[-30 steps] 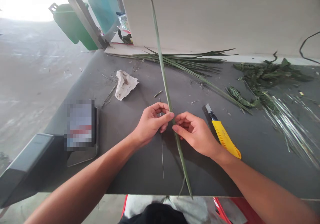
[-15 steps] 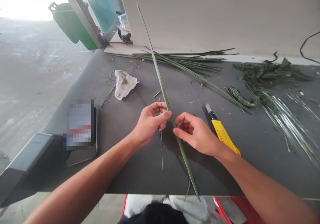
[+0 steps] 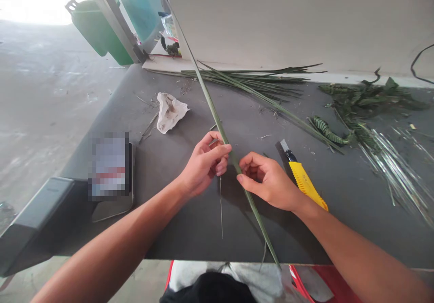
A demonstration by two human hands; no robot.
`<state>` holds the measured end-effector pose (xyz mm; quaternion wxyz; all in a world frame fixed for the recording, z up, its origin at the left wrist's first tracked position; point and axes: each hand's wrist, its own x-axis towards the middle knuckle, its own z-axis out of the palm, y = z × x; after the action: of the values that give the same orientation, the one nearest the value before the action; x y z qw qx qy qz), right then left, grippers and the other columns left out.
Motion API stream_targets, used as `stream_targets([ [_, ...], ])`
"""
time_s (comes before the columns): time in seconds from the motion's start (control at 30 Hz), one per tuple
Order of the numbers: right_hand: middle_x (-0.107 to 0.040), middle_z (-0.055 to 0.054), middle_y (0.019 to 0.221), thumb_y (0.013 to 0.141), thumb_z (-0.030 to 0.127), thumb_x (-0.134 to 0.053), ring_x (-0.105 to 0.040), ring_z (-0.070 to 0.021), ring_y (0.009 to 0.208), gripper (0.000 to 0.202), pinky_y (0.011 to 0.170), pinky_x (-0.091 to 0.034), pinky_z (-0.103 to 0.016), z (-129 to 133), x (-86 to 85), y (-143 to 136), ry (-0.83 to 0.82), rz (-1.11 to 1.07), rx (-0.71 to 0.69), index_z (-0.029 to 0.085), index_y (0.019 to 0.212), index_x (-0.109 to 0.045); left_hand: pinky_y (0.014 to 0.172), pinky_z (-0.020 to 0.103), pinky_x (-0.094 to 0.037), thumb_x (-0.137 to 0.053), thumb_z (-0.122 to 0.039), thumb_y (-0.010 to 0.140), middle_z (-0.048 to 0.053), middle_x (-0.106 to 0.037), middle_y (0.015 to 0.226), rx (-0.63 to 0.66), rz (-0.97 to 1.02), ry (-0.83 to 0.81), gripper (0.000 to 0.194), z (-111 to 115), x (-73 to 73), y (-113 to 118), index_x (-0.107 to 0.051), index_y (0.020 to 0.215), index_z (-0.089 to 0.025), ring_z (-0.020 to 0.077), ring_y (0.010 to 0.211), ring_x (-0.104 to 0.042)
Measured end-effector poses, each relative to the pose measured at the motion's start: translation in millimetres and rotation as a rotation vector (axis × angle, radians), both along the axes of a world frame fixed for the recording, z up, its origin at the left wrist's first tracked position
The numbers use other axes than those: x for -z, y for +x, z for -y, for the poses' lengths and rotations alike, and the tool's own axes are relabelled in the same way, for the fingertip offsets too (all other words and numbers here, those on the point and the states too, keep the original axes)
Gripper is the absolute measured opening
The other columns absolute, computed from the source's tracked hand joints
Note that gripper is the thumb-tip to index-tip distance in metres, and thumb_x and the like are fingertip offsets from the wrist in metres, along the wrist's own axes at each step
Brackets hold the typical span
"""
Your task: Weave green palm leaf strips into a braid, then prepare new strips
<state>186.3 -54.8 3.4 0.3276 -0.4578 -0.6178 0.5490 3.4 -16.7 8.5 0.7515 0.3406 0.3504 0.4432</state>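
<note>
A long narrow green leaf (image 3: 209, 99) runs slantwise from the upper left down to the table's front edge. My left hand (image 3: 210, 163) pinches it near its middle between thumb and fingers. Just below and to the right, my right hand (image 3: 262, 179) has its thumb and curled fingers closed on the same leaf. A thin strand (image 3: 221, 212) hangs or lies below my left hand; which one I cannot tell. Right of my right hand lies a yellow box cutter (image 3: 307, 183) with its blade out. Behind the hands rests a pile of long green leaves (image 3: 251, 82).
A crumpled white paper (image 3: 170, 112) lies at the back left of the grey table (image 3: 162, 158). A phone-like device with a blurred screen (image 3: 110, 165) is at the left. Dark woven leaf pieces (image 3: 369, 100) and shiny thin strips (image 3: 396, 170) lie at the right.
The leaf has tilted further, its upper tip moving left and its lower end right. Both hands keep their grip on it. The view has shifted slightly.
</note>
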Motion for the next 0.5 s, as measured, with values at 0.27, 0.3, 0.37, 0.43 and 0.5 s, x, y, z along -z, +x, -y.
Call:
stream_targets([
  [0.27,-0.048,0.004,0.071,0.084,0.021,-0.065,-0.045,-0.0099,0.062,0.015,0.058,-0.042,-0.024,-1.7,-1.0,0.6,-0.039,-0.036,-0.053,0.021,0.082,-0.05,0.041,0.016,-0.035,-0.081,-0.026,0.076,-0.008,-0.053,0.06,-0.021,-0.071,-0.004,0.031,-4.7,0.9,-0.5,-0.052,0.083,-0.017,0.0025,0.04,-0.044],
  [0.3,-0.047,0.005,0.071,0.084,0.022,-0.065,-0.044,-0.0098,0.061,0.015,0.058,-0.041,-0.024,-2.1,-1.0,0.7,-0.052,-0.042,-0.062,0.021,0.081,-0.049,0.041,0.016,-0.035,-0.081,-0.024,0.074,-0.009,-0.052,0.059,-0.02,-0.073,-0.004,0.031,-4.5,1.3,0.1,-0.053,0.084,-0.017,0.0026,0.04,-0.045],
  [0.37,-0.046,0.005,0.07,0.083,0.022,-0.065,-0.043,-0.0095,0.061,0.016,0.057,-0.04,-0.024,-2.8,-1.0,1.3,-0.07,-0.045,-0.077,0.021,0.08,-0.049,0.04,0.016,-0.036,-0.083,-0.023,0.072,-0.009,-0.052,0.059,-0.02,-0.077,-0.002,0.032,-3.9,2.0,1.2,-0.054,0.086,-0.016,0.0028,0.04,-0.046],
  [0.43,-0.046,0.005,0.07,0.083,0.022,-0.065,-0.042,-0.0093,0.061,0.016,0.057,-0.039,-0.023,-3.2,-0.8,2.0,-0.078,-0.046,-0.085,0.021,0.079,-0.049,0.039,0.016,-0.037,-0.083,-0.022,0.07,-0.009,-0.053,0.06,-0.031,-0.085,-0.003,0.033,-3.3,2.4,1.9,-0.054,0.086,-0.016,0.0032,0.04,-0.047],
  [0.5,-0.045,0.005,0.07,0.083,0.022,-0.065,-0.041,-0.0094,0.061,0.017,0.057,-0.039,-0.023,-3.5,-0.7,2.5,-0.082,-0.046,-0.085,0.021,0.079,-0.049,0.039,0.016,-0.037,-0.083,-0.021,0.07,-0.009,-0.053,0.06,-0.05,-0.101,-0.006,0.033,-3.0,2.5,2.4,-0.054,0.085,-0.016,0.0035,0.04,-0.048],
])
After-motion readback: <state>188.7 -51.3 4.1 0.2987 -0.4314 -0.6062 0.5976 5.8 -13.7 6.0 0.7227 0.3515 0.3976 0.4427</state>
